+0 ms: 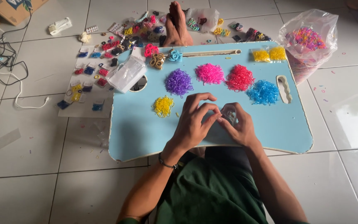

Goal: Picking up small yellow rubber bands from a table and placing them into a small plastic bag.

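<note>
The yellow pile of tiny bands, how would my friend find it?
Look at the light blue lap table on the tiled floor. Five small heaps lie on it; the yellow pile sits lowest and farthest left, below the purple pile, beside the left hand. It is the smallest heap.

The person wears dark green clothing, bare forearms, bare feet (178, 25), and a thin dark bracelet (166, 162) on the left wrist.

Clear bag of bands (309, 39) far right, brown carton (11, 8) top left, small clear packet (228, 114) in both hands
</note>
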